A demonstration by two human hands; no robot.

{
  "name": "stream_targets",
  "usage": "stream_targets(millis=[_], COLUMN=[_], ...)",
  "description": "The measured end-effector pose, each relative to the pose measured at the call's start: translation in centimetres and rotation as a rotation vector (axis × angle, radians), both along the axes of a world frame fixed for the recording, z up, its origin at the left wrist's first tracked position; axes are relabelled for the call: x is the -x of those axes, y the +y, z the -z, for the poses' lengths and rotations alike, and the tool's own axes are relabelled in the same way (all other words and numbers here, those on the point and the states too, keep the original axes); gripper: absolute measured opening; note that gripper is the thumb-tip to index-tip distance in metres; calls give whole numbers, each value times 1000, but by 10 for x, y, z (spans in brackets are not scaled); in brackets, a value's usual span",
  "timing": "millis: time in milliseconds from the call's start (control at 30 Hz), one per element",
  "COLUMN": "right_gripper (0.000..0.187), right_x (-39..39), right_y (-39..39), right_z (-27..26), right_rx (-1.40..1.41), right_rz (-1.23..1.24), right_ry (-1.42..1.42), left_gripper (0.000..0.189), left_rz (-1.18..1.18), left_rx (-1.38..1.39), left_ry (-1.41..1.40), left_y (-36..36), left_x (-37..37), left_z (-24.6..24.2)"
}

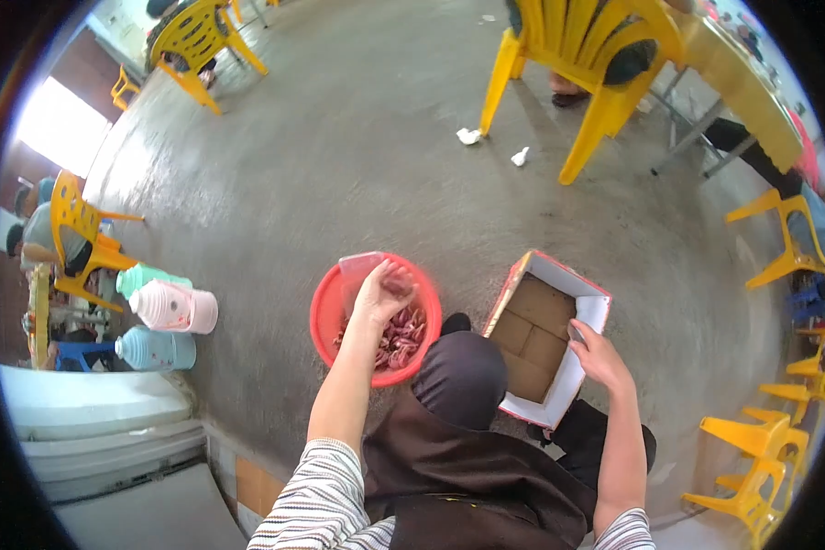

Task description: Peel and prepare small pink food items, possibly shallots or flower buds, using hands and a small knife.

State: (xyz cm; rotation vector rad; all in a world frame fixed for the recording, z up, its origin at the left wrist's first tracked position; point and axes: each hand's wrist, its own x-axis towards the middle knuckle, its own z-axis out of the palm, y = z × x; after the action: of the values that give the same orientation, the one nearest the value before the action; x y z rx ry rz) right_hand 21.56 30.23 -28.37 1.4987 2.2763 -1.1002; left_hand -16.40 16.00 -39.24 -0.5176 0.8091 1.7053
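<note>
My left hand [387,292] is over a red plastic basin [318,302], its fingers curled and blurred. Whether something sits inside those fingers is unclear. Reddish-purple pieces [402,337], which look like shallots or their peelings, lie in the basin. At its far rim is a clear plastic piece [361,262], partly hidden by the hand. My right hand [599,354] is at the right side of an open carton [595,309], with a small greyish object [576,333] between thumb and fingers. Brown cardboard [536,309] shows as the carton's bottom.
Pink, green and blue vacuum flasks [179,306] stand to the left, beside a white appliance [96,405]. Yellow plastic chairs [591,62] are ahead and on both sides, some with people seated. Crumpled white tissues [467,136] lie on the concrete floor [357,172].
</note>
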Motion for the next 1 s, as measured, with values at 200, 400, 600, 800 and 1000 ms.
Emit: stream_targets(millis=[200, 400, 600, 800, 1000], right_gripper=[92, 83, 67, 58, 50], right_x=[-4, 20, 23, 48, 43], right_y=[-20, -88, -114, -133, -90], right_z=[-105, -243, -298, -293, -352], right_rx=[19, 220, 102, 34, 592], right_rz=[63, -152, -150, -88, 61], right_ry=[506, 1307, 1384, 1599, 845], left_gripper=[27, 22, 21, 33, 43], left_rz=[381, 495, 633, 419, 504], left_rx=[-343, -344, -375, -314, -618], left_ry=[219, 125, 34, 210, 111], left_y=[83, 135, 161, 143, 149], left_x=[-101, -184, -221, -187, -227], left_z=[-153, -178, -130, -166, -165])
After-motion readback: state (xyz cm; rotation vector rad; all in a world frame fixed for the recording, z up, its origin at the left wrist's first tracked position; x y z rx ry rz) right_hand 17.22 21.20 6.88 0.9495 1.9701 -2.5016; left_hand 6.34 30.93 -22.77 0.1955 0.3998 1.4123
